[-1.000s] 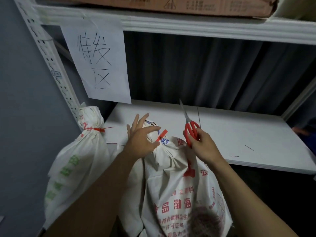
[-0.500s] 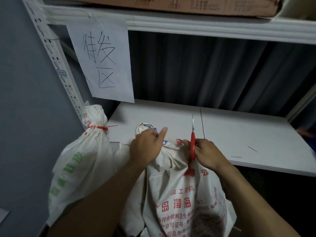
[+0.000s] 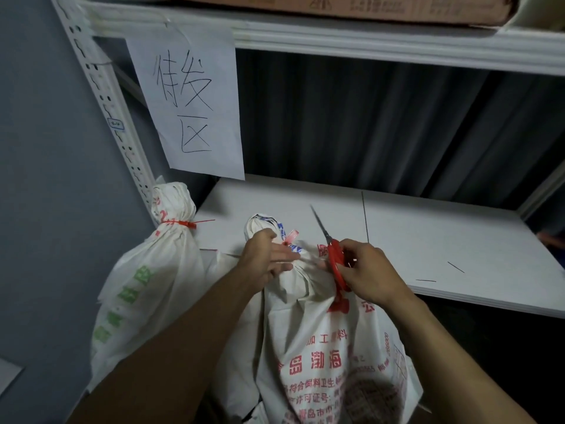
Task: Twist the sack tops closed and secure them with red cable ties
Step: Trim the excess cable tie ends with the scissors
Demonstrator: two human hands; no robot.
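A white sack with red print (image 3: 321, 347) stands in front of me, its top twisted into a bunch. My left hand (image 3: 266, 258) grips the twisted neck, and a short red cable tie (image 3: 290, 237) sticks out just above its fingers. My right hand (image 3: 367, 270) holds red-handled scissors (image 3: 334, 258) beside the neck, blades pointing up and to the left. A second white sack with green print (image 3: 143, 289) stands to the left, its neck closed by a red cable tie (image 3: 186, 224) with a long tail.
A white shelf board (image 3: 428, 240) lies behind the sacks with a few thin dark strips on it. A handwritten paper sign (image 3: 189, 102) hangs from the upper shelf. A perforated upright post (image 3: 107, 96) stands at the left, by the grey wall.
The scissors tilted from upright to pointing up-left. My left hand slid down the neck, uncovering the red tie's tail. The view moved slightly closer.
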